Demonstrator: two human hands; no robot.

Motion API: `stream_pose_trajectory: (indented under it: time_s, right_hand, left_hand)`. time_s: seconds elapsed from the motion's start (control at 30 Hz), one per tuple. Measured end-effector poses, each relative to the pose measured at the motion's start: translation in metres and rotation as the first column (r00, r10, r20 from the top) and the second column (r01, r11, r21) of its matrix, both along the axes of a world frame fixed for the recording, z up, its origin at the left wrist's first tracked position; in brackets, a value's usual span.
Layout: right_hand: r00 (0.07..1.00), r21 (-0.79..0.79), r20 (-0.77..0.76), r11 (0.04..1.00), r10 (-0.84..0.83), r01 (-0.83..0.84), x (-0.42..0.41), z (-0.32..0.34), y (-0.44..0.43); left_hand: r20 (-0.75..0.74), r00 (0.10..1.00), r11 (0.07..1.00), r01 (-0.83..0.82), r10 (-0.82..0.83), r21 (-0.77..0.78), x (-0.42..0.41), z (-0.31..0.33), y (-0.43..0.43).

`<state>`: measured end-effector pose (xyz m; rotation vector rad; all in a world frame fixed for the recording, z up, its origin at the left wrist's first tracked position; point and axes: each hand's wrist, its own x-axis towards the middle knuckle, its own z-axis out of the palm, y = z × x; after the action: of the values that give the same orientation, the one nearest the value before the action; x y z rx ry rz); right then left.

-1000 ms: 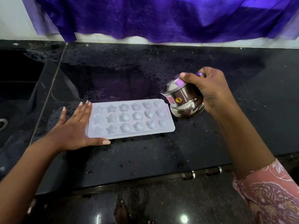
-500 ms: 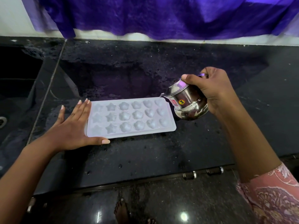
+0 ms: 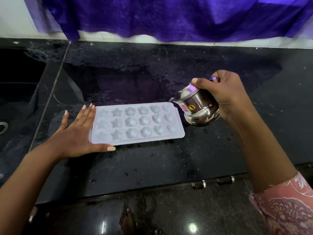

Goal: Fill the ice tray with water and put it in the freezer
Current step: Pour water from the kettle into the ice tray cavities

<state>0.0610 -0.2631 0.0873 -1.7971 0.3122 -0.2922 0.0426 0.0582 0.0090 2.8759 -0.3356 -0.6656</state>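
Observation:
A pale ice tray [image 3: 137, 123] with star, flower and heart moulds lies flat on the black counter [image 3: 152, 167]. My left hand [image 3: 76, 134] rests flat against its left end, fingers spread, thumb along the front edge. My right hand [image 3: 225, 94] grips a small steel pot [image 3: 198, 107], tilted left with its rim over the tray's far right corner. A thin stream of water runs from the rim into the corner heart mould.
A dark sink [image 3: 15, 92] with a drain [image 3: 2, 127] lies to the left. A purple cloth [image 3: 169, 16] hangs along the back wall. Drawer handles [image 3: 213, 182] sit under the counter edge, and a bare foot [image 3: 128, 221] stands on the floor below.
My right hand has tipped the steel pot further and lowered its rim to the tray's far right corner, where water now runs out. My left hand has stayed against the tray.

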Motion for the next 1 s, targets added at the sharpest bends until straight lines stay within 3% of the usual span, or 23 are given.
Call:
stream_pose_trajectory:
  time_s: [0.7, 1.0]
  right_hand:
    - [1.000, -0.011, 0.006, 1.000, 0.010, -0.010, -0.0015, 0.0061, -0.0002]
    - [1.000, 0.148, 0.017, 0.989, -0.011, 0.009, -0.0055, 0.0018, -0.0041]
  left_hand:
    - [0.003, 1.000, 1.000, -0.004, 0.004, -0.014, -0.0001, 0.0003, 0.0005]
    - [0.017, 1.000, 1.000, 0.000, 0.000, -0.007, 0.0003, 0.0001, -0.0002]
